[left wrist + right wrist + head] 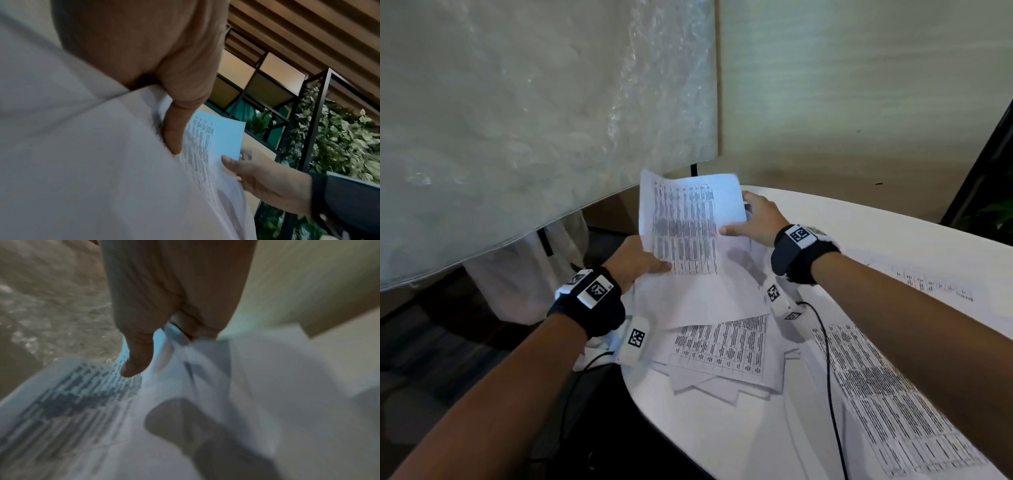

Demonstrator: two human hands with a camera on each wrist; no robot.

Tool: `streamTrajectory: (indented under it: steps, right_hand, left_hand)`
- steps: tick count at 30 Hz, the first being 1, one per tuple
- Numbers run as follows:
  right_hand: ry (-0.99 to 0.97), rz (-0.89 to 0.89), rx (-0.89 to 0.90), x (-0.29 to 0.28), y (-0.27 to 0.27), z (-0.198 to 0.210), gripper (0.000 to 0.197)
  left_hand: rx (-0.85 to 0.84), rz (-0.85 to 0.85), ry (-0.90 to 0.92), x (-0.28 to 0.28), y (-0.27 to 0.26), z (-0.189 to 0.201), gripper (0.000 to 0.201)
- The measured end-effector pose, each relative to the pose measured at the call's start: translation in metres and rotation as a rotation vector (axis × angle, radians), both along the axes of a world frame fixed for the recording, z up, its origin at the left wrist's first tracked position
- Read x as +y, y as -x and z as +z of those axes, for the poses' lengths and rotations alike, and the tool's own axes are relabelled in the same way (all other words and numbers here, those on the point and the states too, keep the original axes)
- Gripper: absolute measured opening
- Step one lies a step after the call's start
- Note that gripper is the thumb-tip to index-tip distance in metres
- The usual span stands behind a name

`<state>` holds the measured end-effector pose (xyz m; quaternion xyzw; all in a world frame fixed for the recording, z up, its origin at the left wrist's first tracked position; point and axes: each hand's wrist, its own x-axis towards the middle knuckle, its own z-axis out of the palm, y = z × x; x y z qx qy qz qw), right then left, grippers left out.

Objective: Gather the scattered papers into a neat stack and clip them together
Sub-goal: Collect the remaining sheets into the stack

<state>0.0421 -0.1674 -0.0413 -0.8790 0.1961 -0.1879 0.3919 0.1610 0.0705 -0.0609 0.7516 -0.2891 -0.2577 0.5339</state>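
Both hands are on the same printed sheet (685,222), lifted and tilted up off the white surface (722,431) at its far left edge. The left hand (635,258) holds the sheet's near left corner, thumb laid on the printed face; in the left wrist view that thumb (174,129) presses flat on the paper while the fingers are hidden behind it, so this grip is grasping the sheet. The right hand (756,217) takes the right edge, thumb on top near the table of text and fingers curled round behind, also grasping it; the right wrist view is blurred but shows the thumb (135,360) on the print.

Below the lifted sheet, a loose pile of papers (722,353) lies fanned and overlapping near the surface's left edge, corners sticking out at different angles. Another printed page (887,394) lies flat to the right, under the right forearm, apart from the pile. A black cable (828,377) runs across the surface between them.
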Motion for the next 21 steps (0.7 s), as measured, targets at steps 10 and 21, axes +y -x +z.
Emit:
streamTrajectory:
  steps: [10,21]
  right_hand:
    - [-0.196,-0.001,0.259,-0.053,0.041,-0.013,0.031]
    - [-0.465,0.049,-0.11,-0.039,0.054,0.004,0.017]
  left_hand:
    - [0.087,0.009,0.229,0.022,-0.012,0.009,0.045]
    - [0.063,-0.152,-0.061,0.001,-0.008,0.002,0.042]
